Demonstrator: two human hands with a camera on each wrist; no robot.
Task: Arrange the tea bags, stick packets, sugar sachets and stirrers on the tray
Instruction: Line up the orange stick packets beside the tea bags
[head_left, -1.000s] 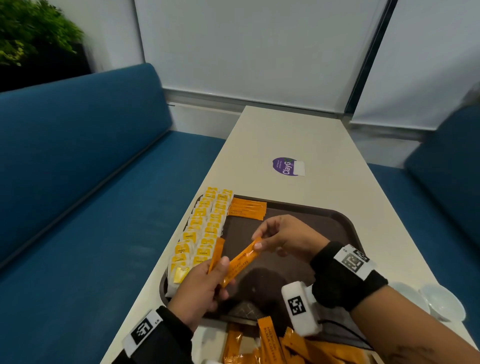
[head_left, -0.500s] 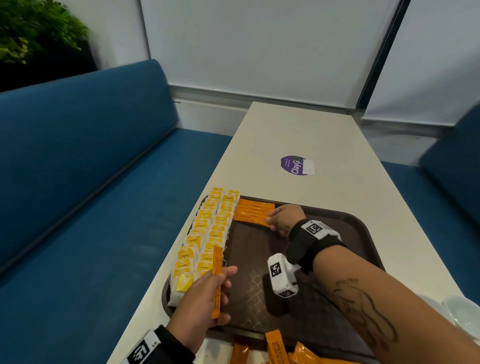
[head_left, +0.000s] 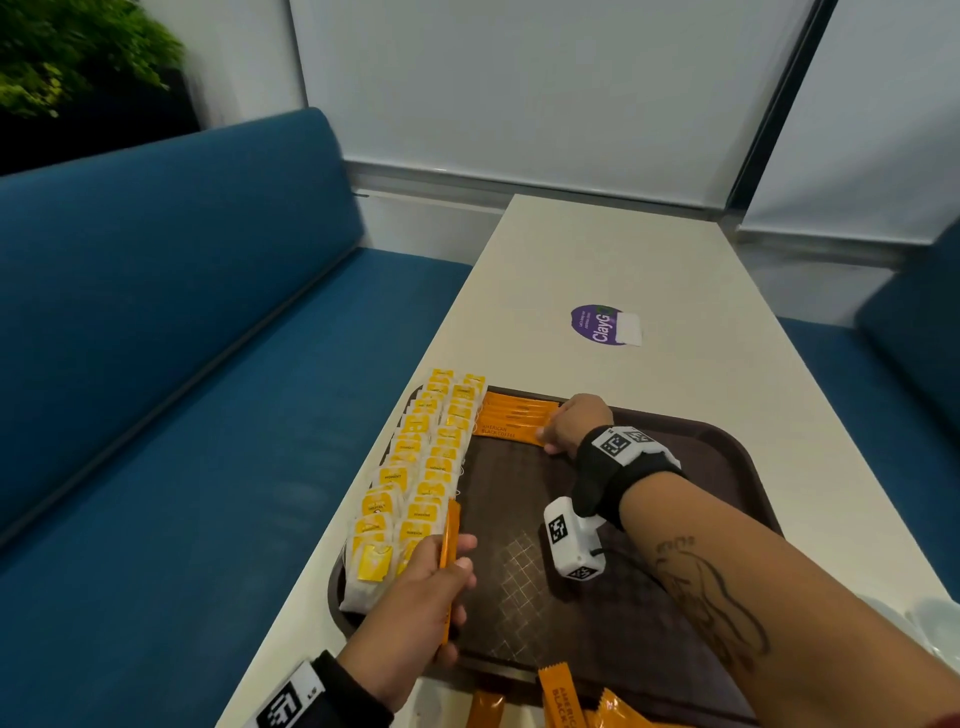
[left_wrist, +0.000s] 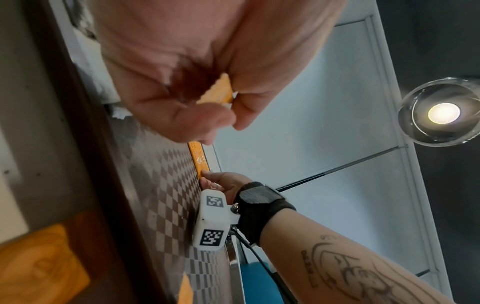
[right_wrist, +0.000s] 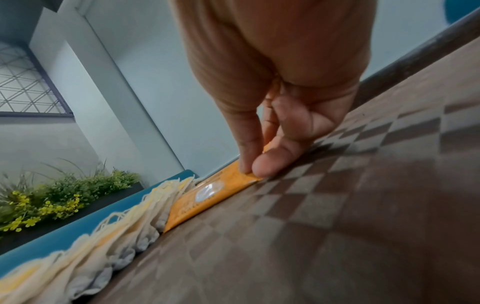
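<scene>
A brown tray (head_left: 727, 467) lies on the white table. Yellow tea bags (head_left: 426, 467) fill two rows along its left edge. Several orange stick packets (head_left: 514, 421) lie side by side at the tray's far left. My right hand (head_left: 558, 434) pinches the right end of the nearest of them, with thumb and forefinger (right_wrist: 246, 160) on that stick packet (right_wrist: 215, 195), which lies flat on the tray. Near the tray's front left corner, my left hand (head_left: 431, 587) grips another orange stick packet (head_left: 449, 530) upright; its end shows between the fingers (left_wrist: 221, 92).
More orange stick packets (head_left: 556, 696) lie on the table in front of the tray. A purple sticker (head_left: 602, 325) is on the table beyond it. Blue benches (head_left: 208, 364) flank the table. White dishes (head_left: 930, 618) sit at the right edge.
My right hand carried one stick packet from between both hands to the far row and set it down there. My left hand stays low with the other packet.
</scene>
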